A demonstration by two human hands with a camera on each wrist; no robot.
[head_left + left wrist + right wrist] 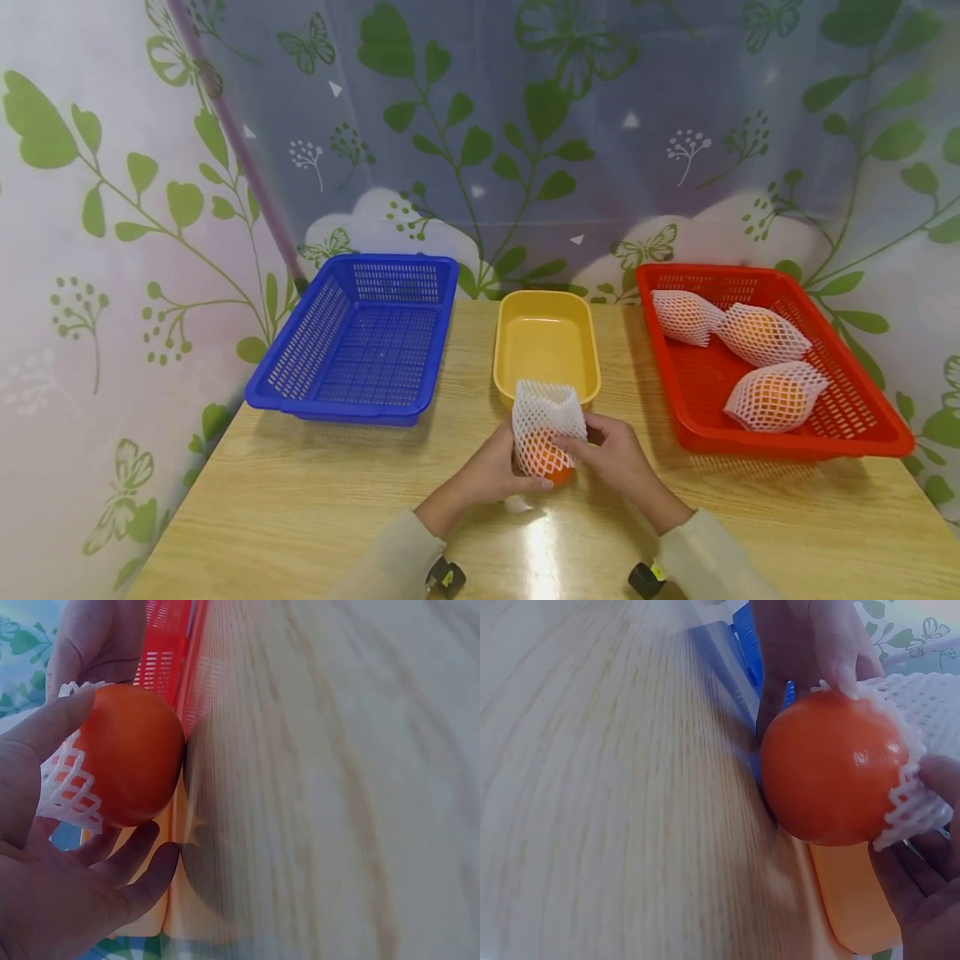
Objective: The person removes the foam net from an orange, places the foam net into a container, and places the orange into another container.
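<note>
Just beyond the fruit (829, 772) clamped in both hands' grip (495, 471) (615, 452), a tub (546, 350) separates the blue basket (378, 346) from the red basket (697, 375).

We count two hands, one left hand (487, 468) and one right hand (611, 457). Between them we see one orange fruit (139, 757) in one white net (546, 404). From the hands, we find one blue basket (378, 354) at ten o'clock, one yellow tub (546, 346) at twelve and one red basket (693, 375) at two. In the red basket we count three more fruits (776, 400), in three more nets (791, 340). Underneath, we have one table (300, 517).
</note>
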